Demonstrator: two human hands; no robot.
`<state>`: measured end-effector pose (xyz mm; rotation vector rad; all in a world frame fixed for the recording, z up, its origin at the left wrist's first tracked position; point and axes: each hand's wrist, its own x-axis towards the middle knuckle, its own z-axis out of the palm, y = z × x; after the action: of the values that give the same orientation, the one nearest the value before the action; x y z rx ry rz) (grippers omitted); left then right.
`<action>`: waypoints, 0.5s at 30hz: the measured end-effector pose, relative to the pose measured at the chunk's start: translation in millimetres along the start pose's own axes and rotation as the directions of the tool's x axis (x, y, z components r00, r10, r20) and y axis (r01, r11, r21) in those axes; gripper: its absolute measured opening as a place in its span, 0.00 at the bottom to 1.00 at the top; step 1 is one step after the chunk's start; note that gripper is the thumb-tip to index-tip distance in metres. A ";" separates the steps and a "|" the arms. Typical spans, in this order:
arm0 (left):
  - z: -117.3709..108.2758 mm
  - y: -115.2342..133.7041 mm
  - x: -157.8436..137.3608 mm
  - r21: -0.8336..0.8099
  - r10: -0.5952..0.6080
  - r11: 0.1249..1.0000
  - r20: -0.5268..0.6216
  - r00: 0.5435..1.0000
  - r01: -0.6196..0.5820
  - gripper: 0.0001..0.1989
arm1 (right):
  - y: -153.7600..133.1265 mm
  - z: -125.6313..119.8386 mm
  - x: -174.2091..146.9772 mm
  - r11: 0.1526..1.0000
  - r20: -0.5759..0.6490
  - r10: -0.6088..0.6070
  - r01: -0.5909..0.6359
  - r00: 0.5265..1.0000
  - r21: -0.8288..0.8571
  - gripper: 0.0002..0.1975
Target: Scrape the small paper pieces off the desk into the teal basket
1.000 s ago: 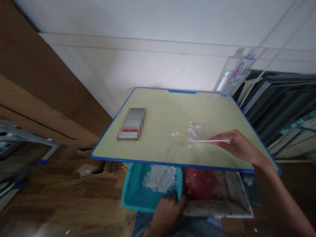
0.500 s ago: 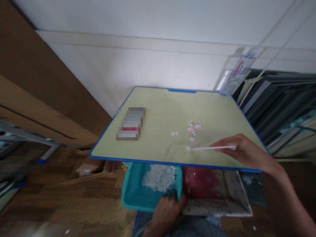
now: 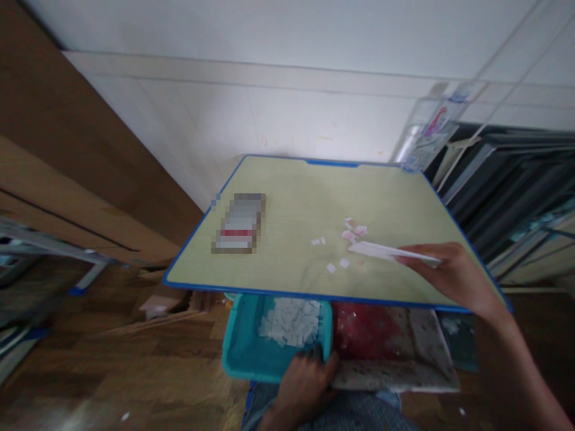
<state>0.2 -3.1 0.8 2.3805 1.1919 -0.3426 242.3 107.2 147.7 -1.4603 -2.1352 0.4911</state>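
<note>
The blue-edged table [image 3: 287, 179] in the head view bears four loose white pieces [image 3: 344, 263] and overlapping, uncountable pink ones [image 3: 360, 230] left of the right hand [image 3: 453, 275], whose one pinched white strip [image 3: 375, 250] could scatter them if swept carelessly, while the left hand [image 3: 305, 380] curls at one teal basin [image 3: 251, 366], grip unclear.

cam: head-worn | faces fwd + dn | near, abv tbl [image 3: 287, 197] | wall [image 3: 251, 36] ahead

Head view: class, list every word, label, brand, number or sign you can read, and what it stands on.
No text can be read.
Clear plastic bottle: label with pink marking, too blurred.
Oblong item: pixelated, nothing legible.
Small pale pieces: any print is too small to tell.
</note>
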 end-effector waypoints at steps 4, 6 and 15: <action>0.0 -0.3 -0.3 -0.002 0.008 1.000 0.003 1.000 -0.008 0.20 | 0.4 1.5 -2.8 1.000 0.019 0.016 -0.016 1.000 0.023 0.09; -0.6 -0.2 -0.3 -0.009 0.016 1.000 0.008 1.000 -0.016 0.19 | -0.2 4.1 -3.8 0.999 0.074 0.007 -0.011 0.997 0.052 0.09; 1.2 -0.9 0.5 0.023 0.025 0.999 -0.007 1.000 -0.025 0.21 | -6.7 10.1 -4.4 0.997 0.065 -0.009 0.004 0.998 0.081 0.09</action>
<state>-0.3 -3.0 -0.7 2.4160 1.1663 -0.3422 232.6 100.6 142.4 -1.4106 -2.1436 0.6234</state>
